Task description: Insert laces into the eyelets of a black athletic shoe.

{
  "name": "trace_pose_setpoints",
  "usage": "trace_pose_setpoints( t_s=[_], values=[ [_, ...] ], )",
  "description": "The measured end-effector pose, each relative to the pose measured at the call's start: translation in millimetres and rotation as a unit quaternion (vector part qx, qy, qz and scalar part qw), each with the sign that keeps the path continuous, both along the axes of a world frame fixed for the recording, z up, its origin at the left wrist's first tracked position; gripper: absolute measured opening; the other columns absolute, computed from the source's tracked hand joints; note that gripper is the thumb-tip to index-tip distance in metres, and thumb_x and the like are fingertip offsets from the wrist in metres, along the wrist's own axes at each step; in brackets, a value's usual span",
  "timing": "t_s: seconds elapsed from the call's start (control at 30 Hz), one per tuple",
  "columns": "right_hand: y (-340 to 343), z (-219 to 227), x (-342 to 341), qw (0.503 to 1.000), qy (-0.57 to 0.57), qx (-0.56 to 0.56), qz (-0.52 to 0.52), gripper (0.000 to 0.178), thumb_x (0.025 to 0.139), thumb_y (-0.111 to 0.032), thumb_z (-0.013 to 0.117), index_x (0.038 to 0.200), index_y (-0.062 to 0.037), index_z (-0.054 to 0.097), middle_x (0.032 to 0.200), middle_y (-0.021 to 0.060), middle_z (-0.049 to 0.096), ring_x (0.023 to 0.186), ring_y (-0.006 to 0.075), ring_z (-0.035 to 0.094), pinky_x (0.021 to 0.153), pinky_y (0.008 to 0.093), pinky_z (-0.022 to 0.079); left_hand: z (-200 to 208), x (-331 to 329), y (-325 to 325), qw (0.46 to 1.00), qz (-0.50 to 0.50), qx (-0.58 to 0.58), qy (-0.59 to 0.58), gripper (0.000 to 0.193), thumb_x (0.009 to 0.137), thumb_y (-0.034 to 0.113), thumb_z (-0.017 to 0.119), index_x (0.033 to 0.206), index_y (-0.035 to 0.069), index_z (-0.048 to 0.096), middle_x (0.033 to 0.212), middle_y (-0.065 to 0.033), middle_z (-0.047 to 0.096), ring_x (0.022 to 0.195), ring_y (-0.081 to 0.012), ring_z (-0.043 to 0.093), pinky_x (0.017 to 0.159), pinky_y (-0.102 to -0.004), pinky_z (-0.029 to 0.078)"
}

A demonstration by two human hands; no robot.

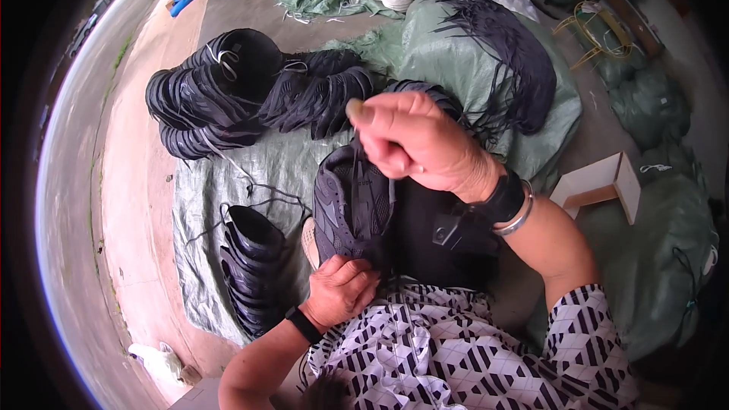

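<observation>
black shoe upper [331,212] near centre, by the dark lap [425,258], lacing side up; likely kept there so both hands reach it easily. left hand [344,286] at its 6 o'clock, fingers curled over the near end, gripping, probably to anchor it against any pull. right hand [414,140] at 1 o'clock, bit blurred, fingers folded closed, thumb to index, seemingly pinching a dark lace [356,161] that rises from the shoe, presumably to keep it taut. nested uppers [254,258] at 8 o'clock, bigger pile [201,95] at 10, probably stacked to save space; loose laces [524,68] between 1 and 2, likely for easy picking. right fist raised above the shoe, forearm in from 4 o'clock; left forearm from 7, lower.
</observation>
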State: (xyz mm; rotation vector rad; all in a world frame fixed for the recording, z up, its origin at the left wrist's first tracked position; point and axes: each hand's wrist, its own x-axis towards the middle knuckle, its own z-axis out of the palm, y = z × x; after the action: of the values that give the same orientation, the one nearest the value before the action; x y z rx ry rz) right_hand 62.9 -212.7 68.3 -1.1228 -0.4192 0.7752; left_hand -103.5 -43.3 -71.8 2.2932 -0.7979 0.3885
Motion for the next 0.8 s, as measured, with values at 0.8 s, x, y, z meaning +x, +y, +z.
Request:
trace_pose_setpoints(
  t_s=[0.8],
  values=[
    [-45.5,70.9,-16.1,0.795,-0.588,-0.093,-0.116,0.022,0.074,-0.012,0.074,0.071,-0.0014,0.056,0.067,0.0017,0.049,0.054,0.0099,0.045,0.046,0.0227,0.032,43.8,54.2,-2.1,0.961,0.084,-0.15,0.215,0.017,0.086,0.005,0.062,0.103,0.003,0.061,0.093,-0.0074,0.063,0.074,-0.0155,0.06,0.065,-0.0252,0.05]
  ],
)
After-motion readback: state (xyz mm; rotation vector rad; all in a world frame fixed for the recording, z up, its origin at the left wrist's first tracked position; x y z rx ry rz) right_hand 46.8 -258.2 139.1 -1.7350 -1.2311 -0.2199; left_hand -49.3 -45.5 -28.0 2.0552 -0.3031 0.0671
